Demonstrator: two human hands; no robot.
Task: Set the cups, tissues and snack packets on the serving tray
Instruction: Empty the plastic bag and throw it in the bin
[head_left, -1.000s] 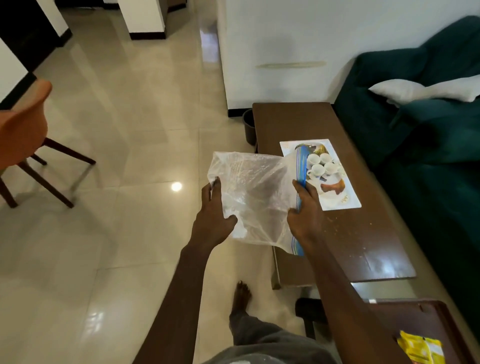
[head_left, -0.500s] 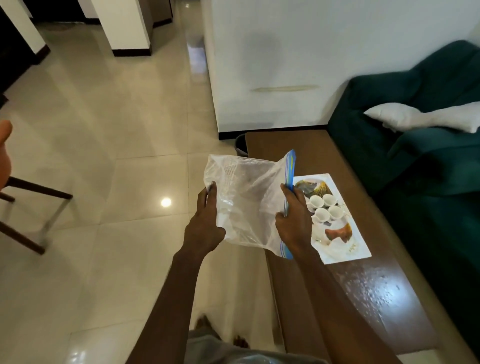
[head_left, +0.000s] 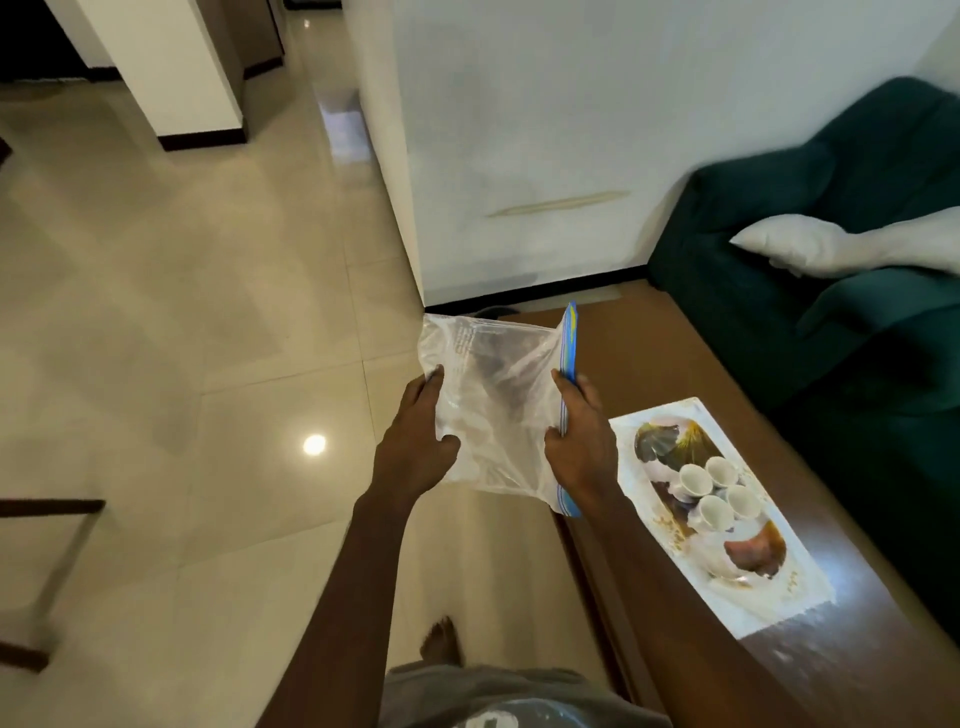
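- Four small white cups (head_left: 696, 479) stand clustered near the middle of the serving tray (head_left: 774, 616), which lies flat on the brown counter (head_left: 670, 358).
- Left of the tray, a clear plastic bag (head_left: 493, 395) is held up in the air.
- The right hand (head_left: 582, 441), just beside the tray's left rim, has its fingers gripping the bag's blue zip edge.
- The left hand (head_left: 415, 452), farther left of the tray, pinches the bag's other side between fingers and thumb.
- Right of the tray sits a green sofa (head_left: 857, 197) with a white pillow (head_left: 810, 244).

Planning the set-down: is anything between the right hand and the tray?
Nothing visible does. The right hand, holding a plastic bag with the left hand, is beside the tray; only table lies between.
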